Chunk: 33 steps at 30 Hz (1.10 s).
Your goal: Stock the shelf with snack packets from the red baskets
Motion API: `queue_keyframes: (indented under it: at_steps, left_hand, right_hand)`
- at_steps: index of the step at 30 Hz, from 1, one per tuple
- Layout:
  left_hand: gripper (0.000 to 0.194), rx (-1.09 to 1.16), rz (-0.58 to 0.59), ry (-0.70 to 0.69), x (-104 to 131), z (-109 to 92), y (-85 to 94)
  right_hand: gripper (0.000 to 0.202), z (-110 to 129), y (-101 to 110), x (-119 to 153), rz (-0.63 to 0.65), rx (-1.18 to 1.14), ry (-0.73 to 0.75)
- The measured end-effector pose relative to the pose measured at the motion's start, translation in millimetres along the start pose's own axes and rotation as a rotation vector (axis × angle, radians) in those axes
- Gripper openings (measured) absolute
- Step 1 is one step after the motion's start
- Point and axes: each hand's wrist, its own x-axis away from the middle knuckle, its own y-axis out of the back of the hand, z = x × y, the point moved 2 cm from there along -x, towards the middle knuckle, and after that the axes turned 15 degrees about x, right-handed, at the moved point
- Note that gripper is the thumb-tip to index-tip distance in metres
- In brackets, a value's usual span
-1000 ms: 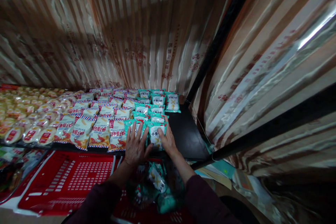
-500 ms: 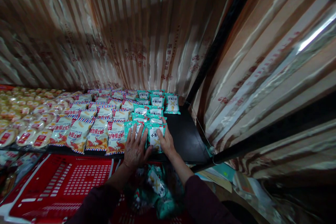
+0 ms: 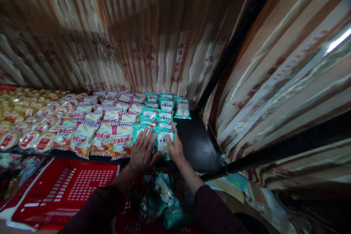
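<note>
My left hand (image 3: pixel 142 150) lies with spread fingers over a teal snack packet (image 3: pixel 139 129) at the shelf's front edge. Beside it, my right hand (image 3: pixel 175 147) rests against the right side of another teal packet (image 3: pixel 163 139), thumb on its face and fingers along its edge. Behind both hands, more teal packets stand in rows, and one packet (image 3: pixel 182 108) sits apart at the back right. To the left are rows of white and orange snack bags (image 3: pixel 122 140) with striped edges.
Round wrapped snacks (image 3: pixel 28 140) cover the shelf's left part. The black shelf (image 3: pixel 199 140) shows bare at right, beside a dark post (image 3: pixel 241 36). Below are a red basket (image 3: pixel 90 186) and loose teal packets (image 3: pixel 164 192). Printed curtain-like sheeting hangs behind.
The view has shifted slightly, so the shelf goods appear a little further right. Both hands stay on the same two front teal packets, with hardly any movement.
</note>
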Motion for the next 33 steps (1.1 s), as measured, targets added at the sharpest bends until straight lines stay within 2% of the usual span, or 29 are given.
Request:
queue_keyframes:
  at_steps: [4, 16, 27, 33]
  left_hand:
    - [0.065, 0.006, 0.008, -0.004, 0.6, 1.6, -0.9]
    - [0.066, 0.011, -0.003, 0.008, 0.5, 3.4, -2.5]
    - [0.070, 0.050, -0.025, 0.014, 2.0, 6.5, -6.5]
    - [0.066, 0.061, -0.046, -0.016, 4.6, 5.8, -4.6]
  right_hand:
    - [0.059, 1.0, -0.5, 0.1, 0.021, -0.003, -0.005]
    - [0.062, 0.2, -3.0, 0.1, -0.025, 0.048, 0.005]
    - [0.062, 0.8, -4.6, -2.9, 0.005, 0.064, -0.001]
    - [0.070, 1.6, -4.0, 0.6, 0.041, 0.008, -0.027]
